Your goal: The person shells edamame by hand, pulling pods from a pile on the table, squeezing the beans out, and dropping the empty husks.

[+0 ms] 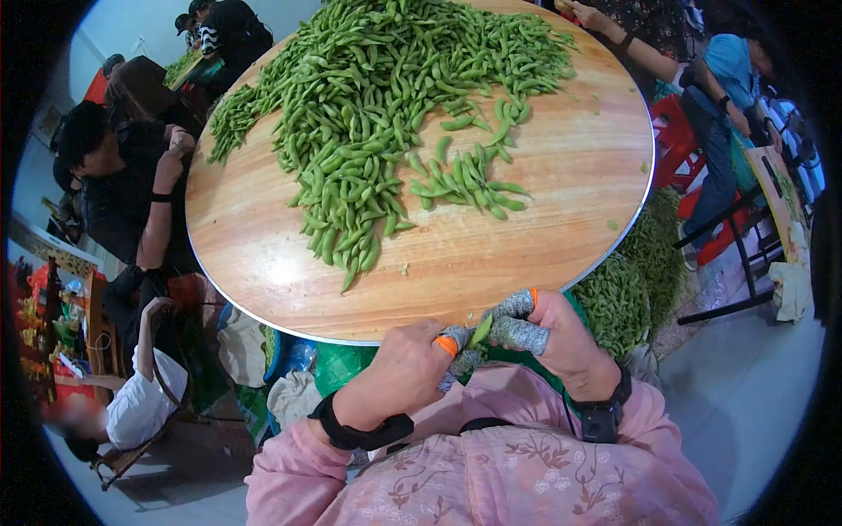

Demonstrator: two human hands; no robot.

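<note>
My left hand and my right hand meet just below the near edge of a round wooden table. Both wear grey knitted finger sleeves with orange tips. Together they pinch one green bean pod between the fingertips. A large heap of green bean pods covers the far half of the table. A smaller cluster of pods lies nearer to me. My sleeves are pink with a floral print, and each wrist carries a black band.
More pods are piled below the table at the right. People sit at the left and at the far right, and another person's hand reaches the table's far edge. Red stools stand at the right.
</note>
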